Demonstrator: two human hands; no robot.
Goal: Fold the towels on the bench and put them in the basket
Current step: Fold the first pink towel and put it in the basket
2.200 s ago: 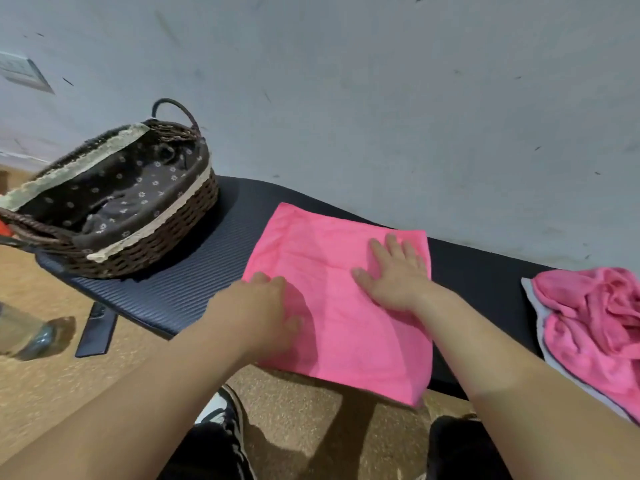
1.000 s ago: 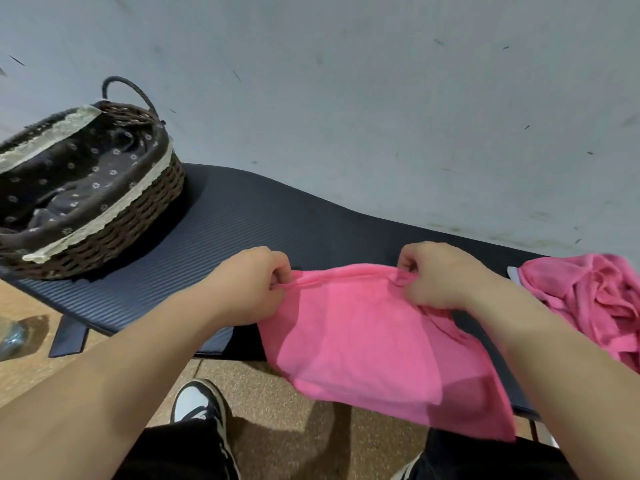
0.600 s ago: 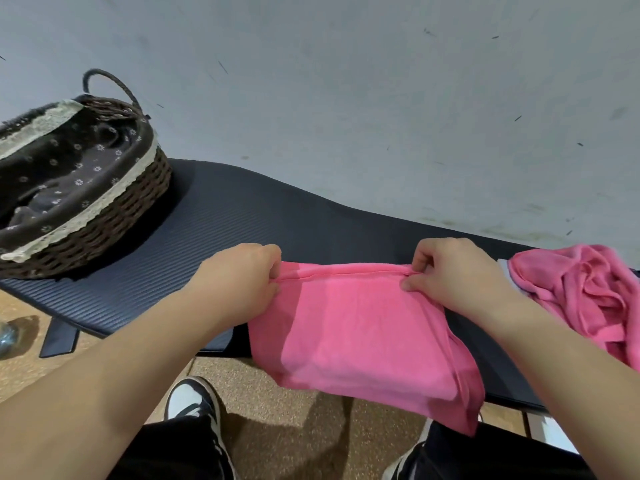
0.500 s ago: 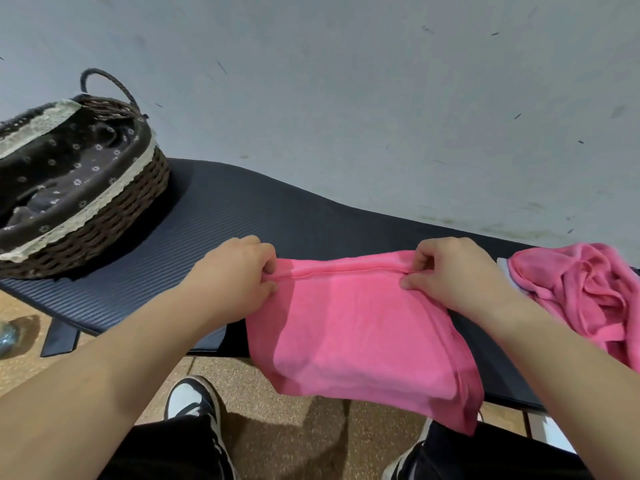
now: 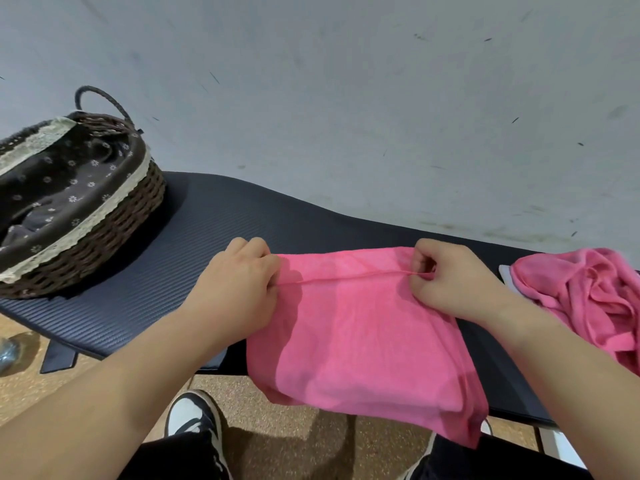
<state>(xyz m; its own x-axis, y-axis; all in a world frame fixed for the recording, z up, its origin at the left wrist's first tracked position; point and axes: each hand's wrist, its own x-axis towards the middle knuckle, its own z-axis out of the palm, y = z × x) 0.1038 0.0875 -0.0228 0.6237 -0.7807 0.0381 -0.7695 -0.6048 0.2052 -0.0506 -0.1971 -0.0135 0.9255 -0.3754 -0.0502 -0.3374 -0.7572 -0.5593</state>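
In the head view, your left hand (image 5: 242, 275) and right hand (image 5: 450, 278) each pinch a top corner of the pink towel (image 5: 363, 334), fingers curled tight. The towel drapes over the bench's (image 5: 214, 237) near edge. If either pinch loosens, the overhang could drag the towel off the bench and skew the fold.

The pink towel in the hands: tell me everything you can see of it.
The towel is bright pink, plain, soft terry-like cloth with a thin hemmed edge. The left hand and right hand each pinch that edge, pulled taut between them over a farther layer, so it looks mid-fold. It lies on the dark bench, its near part hanging over the front edge, apart from the crumpled pink heap at right.
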